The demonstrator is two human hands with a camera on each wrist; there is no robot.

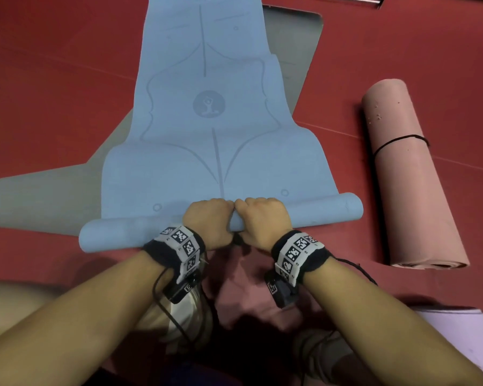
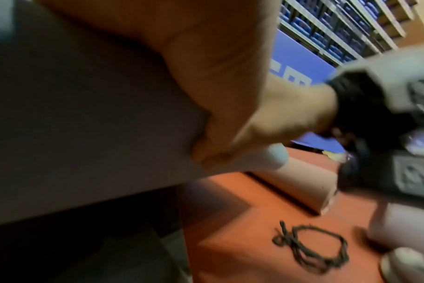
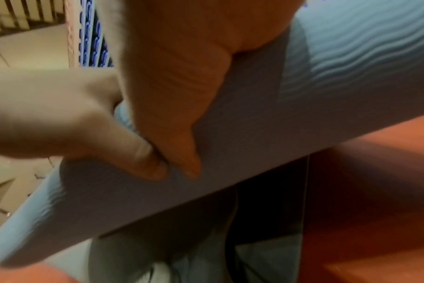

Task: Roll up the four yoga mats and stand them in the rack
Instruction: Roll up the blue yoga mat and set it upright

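Blue foam mat [image 1: 209, 115] ran lengthwise toward 12 o'clock, its rolled end [image 1: 313, 211] lying 9-to-3 across in front of me. My left hand [image 1: 207, 218] and right hand [image 1: 262, 221] curled tight around that roll, knuckles touching. One pink rolled mat [image 1: 410, 176], cord-tied, lay at 3 o'clock; one grey mat [image 1: 39, 196] lay flat beneath.

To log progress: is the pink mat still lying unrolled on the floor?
No, the pink mat lies rolled up with a black cord tied round it.

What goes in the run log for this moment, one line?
phase: rolling blue mat | left hand, right hand: gripping roll | pink mat: rolled, tied, on floor | rack: unseen
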